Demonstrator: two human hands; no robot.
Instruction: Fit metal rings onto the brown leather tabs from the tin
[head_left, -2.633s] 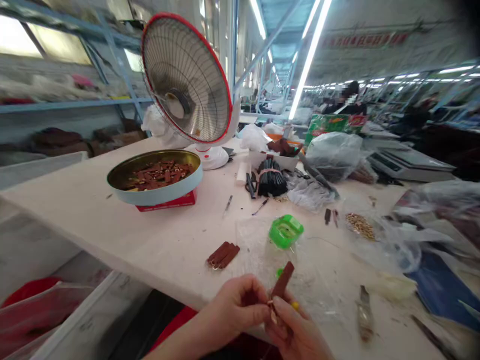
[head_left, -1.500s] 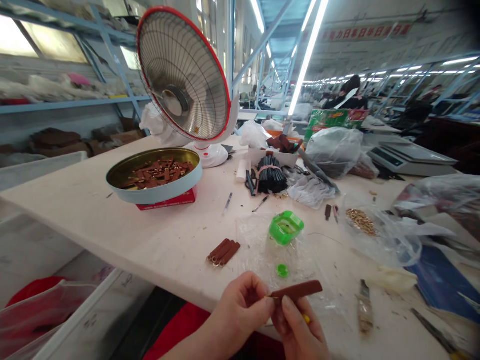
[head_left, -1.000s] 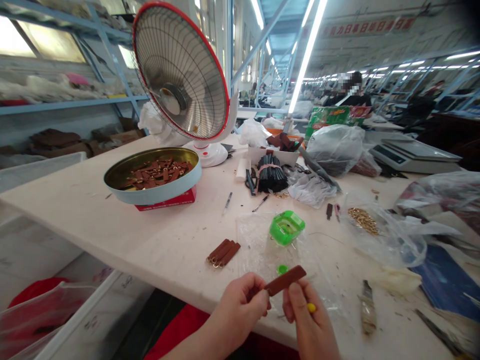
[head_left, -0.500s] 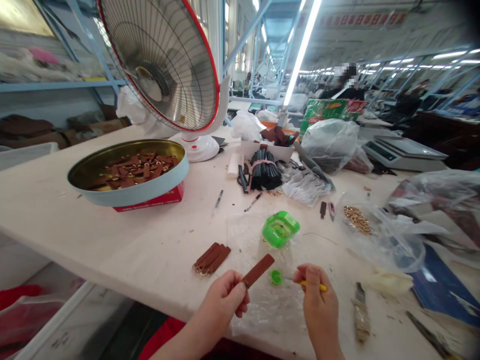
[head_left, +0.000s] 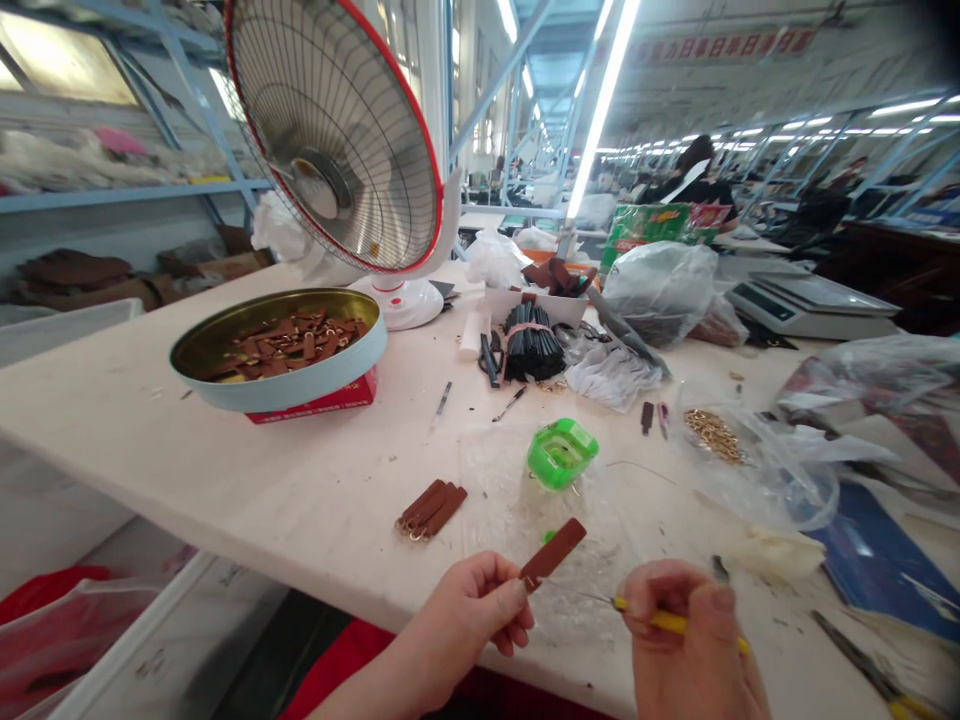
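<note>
Between the thumb and fingers of my left hand (head_left: 484,605) is a brown leather strip (head_left: 556,552), its free end pointing up and to the right. My right hand (head_left: 690,635) grips a yellow-handled tool (head_left: 667,621) with a thin metal tip aimed at the strip; a gap separates them. Behind the strip, a small bright green cap (head_left: 550,536) is mostly hidden. Farther back stands an open green plastic tub (head_left: 562,455). To the left lies a small stack of brown leather strips (head_left: 433,508) with metal rings at their near ends.
A round tin (head_left: 300,385) of brown strips rests on a red box at left, by a heater (head_left: 337,150). Gold-coloured metal pieces (head_left: 711,436) lie in a clear bag at right. Pliers (head_left: 855,655) lie near the right edge. A bundle of black strips (head_left: 534,345) stands behind.
My left hand and the leather strip have moved right, now covering much of the green cap. My right hand has drawn the yellow tool away from the cap, right and down.
</note>
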